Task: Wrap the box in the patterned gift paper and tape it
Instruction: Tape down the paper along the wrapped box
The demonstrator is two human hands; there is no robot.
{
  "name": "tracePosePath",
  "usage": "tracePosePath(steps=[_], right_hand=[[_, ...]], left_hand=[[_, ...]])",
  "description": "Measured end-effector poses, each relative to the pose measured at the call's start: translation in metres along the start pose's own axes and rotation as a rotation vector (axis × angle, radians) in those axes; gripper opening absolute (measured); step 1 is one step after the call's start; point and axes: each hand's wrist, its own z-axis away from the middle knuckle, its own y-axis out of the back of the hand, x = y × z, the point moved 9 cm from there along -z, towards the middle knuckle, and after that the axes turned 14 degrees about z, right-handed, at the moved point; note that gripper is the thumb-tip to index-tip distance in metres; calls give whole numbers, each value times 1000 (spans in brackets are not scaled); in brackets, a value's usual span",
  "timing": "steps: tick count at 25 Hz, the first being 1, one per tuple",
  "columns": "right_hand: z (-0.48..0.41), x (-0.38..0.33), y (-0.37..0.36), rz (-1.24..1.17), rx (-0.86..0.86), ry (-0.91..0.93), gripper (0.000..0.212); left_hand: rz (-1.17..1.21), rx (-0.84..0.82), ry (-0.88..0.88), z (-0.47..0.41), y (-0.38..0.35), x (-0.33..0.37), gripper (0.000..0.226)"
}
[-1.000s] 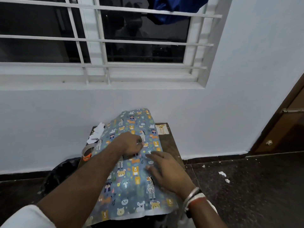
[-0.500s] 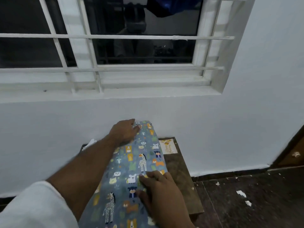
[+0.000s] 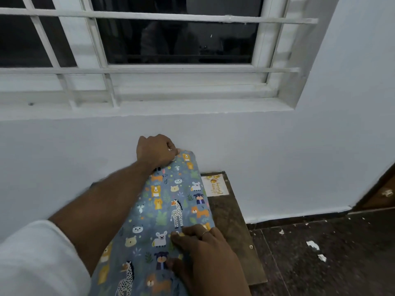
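White painted wall point(image 3: 277, 157) fills the view beyond both hands, with a dark window point(image 3: 179, 39) behind white bars point(image 3: 149, 17) above the left hand. Dark speckled floor point(image 3: 342, 253) spreads out to the right of the right hand.

The patterned gift paper point(image 3: 166, 210), blue-grey with giraffes, bears and dogs, runs as a long band from under the right hand up to the left hand. It slopes upward toward the wall. The box does not show; the paper covers whatever lies beneath it. A brown wooden tabletop point(image 3: 230, 221) shows just right of the paper, between the right hand and the wall.

The left hand point(image 3: 157, 151) reaches out to the far end of the paper, its fingers curled over that edge and grasping it, the knuckles close to the wall. Its forearm lies along the paper's left side, with a white sleeve point(image 3: 32, 259) pushed up near the elbow.

The right hand point(image 3: 205, 255) sits on the near part of the paper by its right edge. Its fingers are bent, and the fingertips and thumb bear down on the sheet. Whether they pinch a fold I cannot tell.

A pale card point(image 3: 214, 185) lies on the tabletop, beyond the right hand and just beside the paper. White paper scraps point(image 3: 312, 245) dot the floor well to the right of that hand. A thin ring point(image 3: 205, 232) circles one of its fingers.
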Motion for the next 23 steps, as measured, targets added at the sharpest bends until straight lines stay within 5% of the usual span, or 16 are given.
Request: tracePosePath(steps=[3, 6, 12, 16, 19, 23], right_hand=[[5, -1, 4, 8, 135, -17, 56], [11, -1, -2, 41, 133, -16, 54], [21, -11, -1, 136, 137, -50, 50], [28, -27, 11, 211, 115, -87, 61], [32, -33, 10, 216, 86, -122, 67], [32, -28, -2, 208, 64, -172, 79]], left_hand=[[-56, 50, 19, 9, -5, 6, 27], [133, 182, 60, 28, 23, 2, 18], [431, 398, 263, 177, 115, -67, 40], [801, 487, 581, 335, 102, -138, 77], [1329, 357, 800, 399, 30, -156, 116], [2108, -105, 1043, 433, -26, -85, 90]])
